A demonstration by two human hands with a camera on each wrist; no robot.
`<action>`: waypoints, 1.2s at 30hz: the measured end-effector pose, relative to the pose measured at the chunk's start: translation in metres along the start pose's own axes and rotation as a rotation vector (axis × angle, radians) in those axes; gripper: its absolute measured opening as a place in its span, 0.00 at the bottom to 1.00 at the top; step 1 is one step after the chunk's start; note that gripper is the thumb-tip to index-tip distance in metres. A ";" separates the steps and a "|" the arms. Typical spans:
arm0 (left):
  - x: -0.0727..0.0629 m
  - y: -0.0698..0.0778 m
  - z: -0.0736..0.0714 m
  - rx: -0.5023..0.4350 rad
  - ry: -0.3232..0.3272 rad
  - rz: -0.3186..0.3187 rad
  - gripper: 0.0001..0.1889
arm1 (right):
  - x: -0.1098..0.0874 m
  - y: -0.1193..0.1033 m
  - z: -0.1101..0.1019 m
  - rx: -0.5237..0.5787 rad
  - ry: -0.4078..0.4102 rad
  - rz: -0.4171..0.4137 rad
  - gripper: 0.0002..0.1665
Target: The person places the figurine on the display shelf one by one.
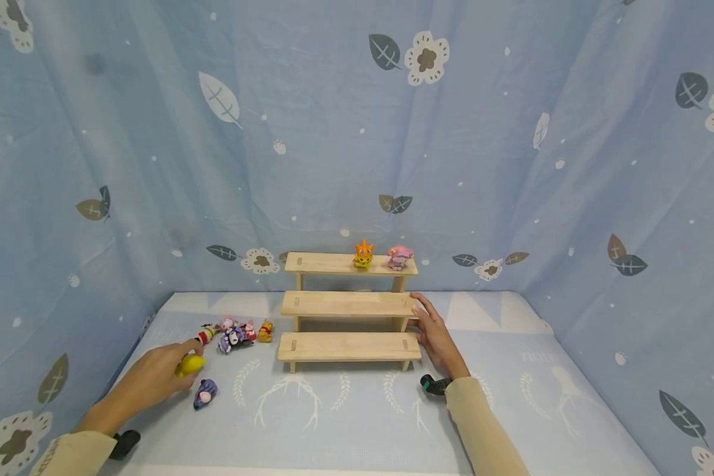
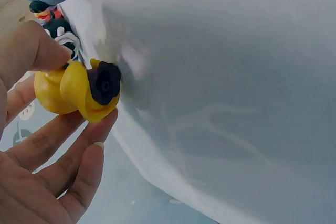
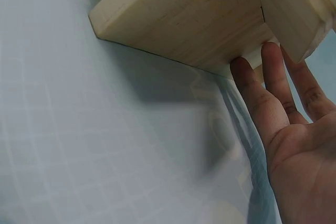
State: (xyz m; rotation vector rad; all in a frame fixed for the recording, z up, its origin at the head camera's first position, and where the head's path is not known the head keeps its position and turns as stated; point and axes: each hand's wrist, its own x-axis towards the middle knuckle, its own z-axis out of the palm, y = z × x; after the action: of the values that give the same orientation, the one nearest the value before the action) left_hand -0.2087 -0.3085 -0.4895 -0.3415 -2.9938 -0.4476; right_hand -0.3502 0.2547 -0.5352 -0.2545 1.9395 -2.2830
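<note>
My left hand (image 1: pixel 151 375) pinches a small yellow toy figure (image 2: pixel 68 90) between thumb and fingers, low over the left of the table. In the left wrist view a dark, flower-like piece shows on one end of the toy. Just in front of this hand lies a grey-blue figurine (image 1: pixel 205 393). Several others cluster beyond it, among them a purple-and-black figurine (image 1: pixel 233 339) and an orange bear figurine (image 1: pixel 265 330). My right hand (image 1: pixel 437 336) touches the right side of a three-step wooden display stand (image 1: pixel 345 304); in the right wrist view its fingers reach out fairly straight against the side panel (image 3: pixel 173 19).
On the stand's top step are an orange-and-yellow figurine (image 1: pixel 363 255) and a pink figurine (image 1: pixel 400 257) toward the right. A patterned light-blue cloth covers the table (image 1: pixel 357 423). Blue curtains (image 1: pixel 333 119) hang behind and along both sides.
</note>
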 end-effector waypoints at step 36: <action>0.013 0.009 -0.013 -0.226 0.381 -0.005 0.23 | 0.000 0.001 0.001 0.000 0.018 -0.012 0.31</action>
State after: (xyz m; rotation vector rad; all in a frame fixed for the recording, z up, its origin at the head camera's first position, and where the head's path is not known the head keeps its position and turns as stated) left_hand -0.2180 -0.3018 -0.4727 -0.2334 -2.5804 -0.7590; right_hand -0.3503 0.2538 -0.5359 -0.2476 1.9522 -2.3008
